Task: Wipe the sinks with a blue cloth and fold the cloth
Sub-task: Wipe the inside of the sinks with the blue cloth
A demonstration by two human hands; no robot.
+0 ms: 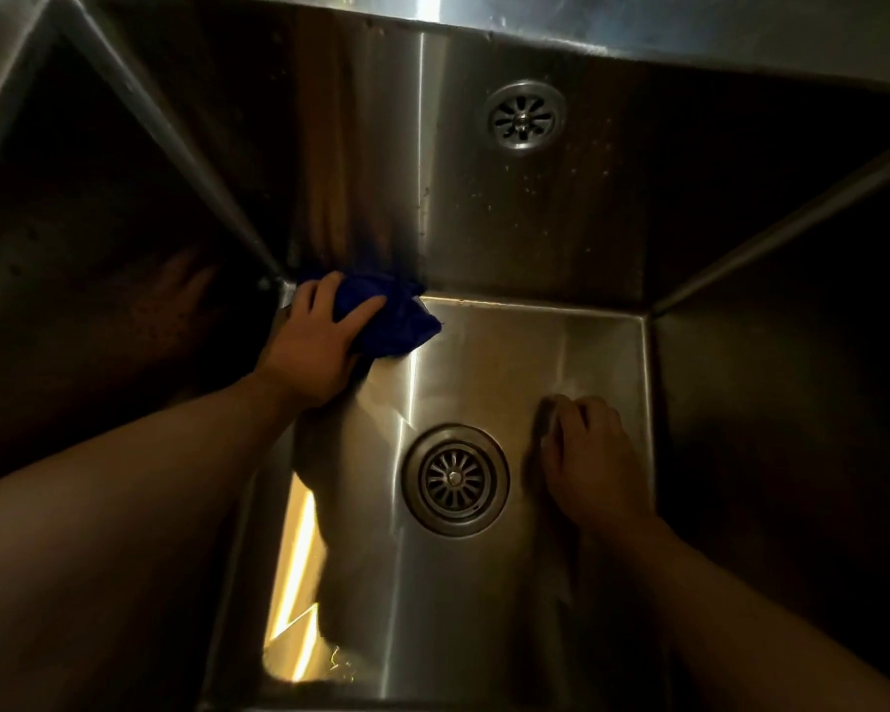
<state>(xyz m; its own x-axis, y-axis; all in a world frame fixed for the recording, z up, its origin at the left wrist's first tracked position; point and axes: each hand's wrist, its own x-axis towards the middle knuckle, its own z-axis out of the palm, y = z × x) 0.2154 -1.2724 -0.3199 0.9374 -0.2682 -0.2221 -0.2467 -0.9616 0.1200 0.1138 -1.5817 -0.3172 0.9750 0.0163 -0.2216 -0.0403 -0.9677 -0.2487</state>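
I look down into a deep steel sink (535, 341). A bunched blue cloth (402, 321) lies in the far left corner of its floor, against the back wall. My left hand (319, 341) grips the cloth from above, fingers curled over it. My right hand (587, 454) rests on the sink floor to the right of the drain (456, 479), fingers curled under, holding nothing that I can see.
The back wall mirrors the drain as a reflection (525, 115). Dark steel side walls rise at the left (124, 300) and right (792, 403). A bright yellow glare (294, 583) lies on the near left floor.
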